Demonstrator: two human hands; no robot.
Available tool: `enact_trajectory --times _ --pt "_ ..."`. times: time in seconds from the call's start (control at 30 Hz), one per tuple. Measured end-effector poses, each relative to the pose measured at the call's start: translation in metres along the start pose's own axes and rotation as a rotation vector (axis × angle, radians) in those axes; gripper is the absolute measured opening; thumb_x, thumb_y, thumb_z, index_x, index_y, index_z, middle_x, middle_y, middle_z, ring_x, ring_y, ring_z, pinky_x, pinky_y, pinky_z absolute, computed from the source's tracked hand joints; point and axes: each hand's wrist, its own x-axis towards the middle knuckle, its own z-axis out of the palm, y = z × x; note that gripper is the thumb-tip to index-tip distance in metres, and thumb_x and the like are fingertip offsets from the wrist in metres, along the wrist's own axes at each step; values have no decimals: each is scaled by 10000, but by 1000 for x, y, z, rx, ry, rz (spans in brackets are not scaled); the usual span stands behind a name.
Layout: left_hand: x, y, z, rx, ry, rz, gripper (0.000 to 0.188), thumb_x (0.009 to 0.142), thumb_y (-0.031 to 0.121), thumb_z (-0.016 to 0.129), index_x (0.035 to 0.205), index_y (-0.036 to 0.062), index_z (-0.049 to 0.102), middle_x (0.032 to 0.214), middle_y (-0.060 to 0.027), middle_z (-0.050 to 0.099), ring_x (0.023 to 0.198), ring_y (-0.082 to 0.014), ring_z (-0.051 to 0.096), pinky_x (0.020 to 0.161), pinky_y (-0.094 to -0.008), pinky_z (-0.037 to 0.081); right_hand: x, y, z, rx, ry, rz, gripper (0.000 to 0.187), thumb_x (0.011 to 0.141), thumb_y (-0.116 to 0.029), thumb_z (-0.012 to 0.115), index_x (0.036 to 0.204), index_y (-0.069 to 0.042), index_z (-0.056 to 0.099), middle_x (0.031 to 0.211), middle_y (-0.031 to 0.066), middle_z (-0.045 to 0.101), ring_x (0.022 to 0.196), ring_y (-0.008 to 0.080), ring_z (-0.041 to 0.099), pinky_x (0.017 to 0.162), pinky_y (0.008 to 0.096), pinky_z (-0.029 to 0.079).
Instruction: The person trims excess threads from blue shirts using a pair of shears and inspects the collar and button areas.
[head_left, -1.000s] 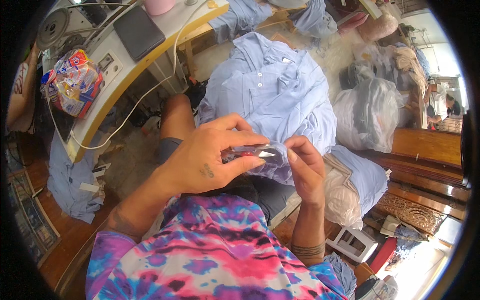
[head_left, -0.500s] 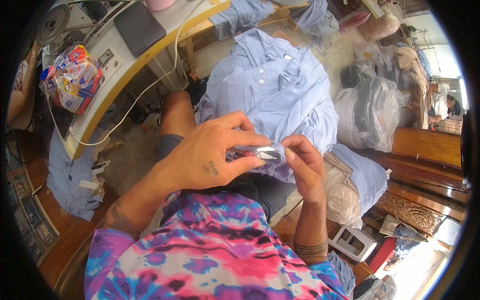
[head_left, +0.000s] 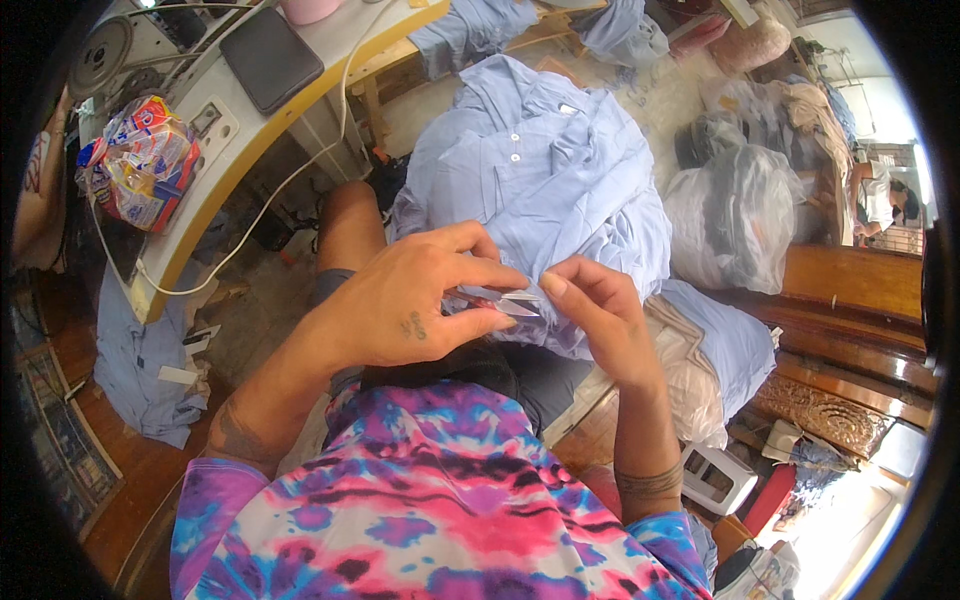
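In my left hand (head_left: 410, 305) is a pair of thread snips (head_left: 516, 308), gripped between thumb and fingers. The two pointed blades stick out to the right, slightly apart. Just beyond their tips my right hand (head_left: 605, 310) is closed in a pinch, thumb against forefinger; what sits between them is too small to make out. A light blue shirt (head_left: 500, 180) with white buttons on its placket lies bunched over my lap, reaching away from me. Part of its cloth passes beneath both hands.
At the left stands a sewing table (head_left: 215, 165) with a dark flat pad (head_left: 270, 60), a colourful plastic package (head_left: 140, 165) and a white cable. Plastic-wrapped bundles (head_left: 735, 215) and folded blue cloth (head_left: 715, 335) are on the right. A white plastic stool (head_left: 718, 478) stands lower right.
Cloth that lay around the blades has slipped away, so both blades now show. My right hand has shifted slightly left and up, its fingers pinched closer together. The left hand keeps the snips.
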Motion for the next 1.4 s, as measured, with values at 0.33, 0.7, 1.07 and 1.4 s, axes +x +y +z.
enact_trajectory --times 0.33,0.7,1.07,1.4 --pt "-6 -8 -4 -9 11 -37 375 818 125 839 1173 31 760 1064 -120 666 978 -240 671 828 -335 536 5 1 2 22 -1 21 229 1049 -233 663 1033 -9 708 835 -80 595 740 9 448 635 207 352" --pt "-9 -12 -6 10 35 25 371 812 121 847 1162 29 765 1059 -104 668 967 -209 678 808 -301 551 3 1 4 15 7 0 225 1056 -226 656 1040 -7 704 834 -85 585 744 10 441 647 206 357" --pt "-11 -10 -7 -12 42 -2 365 803 115 851 1147 23 771 1043 -104 672 950 -203 679 797 -299 551 1 3 6 -18 11 -8 218 1058 -215 650 1039 -4 704 833 -83 586 752 10 443 654 206 359" --pt "-9 -16 0 -25 54 20 354 808 124 841 1139 21 770 1042 -114 673 956 -234 673 822 -329 533 0 2 8 -50 13 -23 217 1058 -212 649 1042 -3 706 824 -78 590 747 11 448 646 208 362"
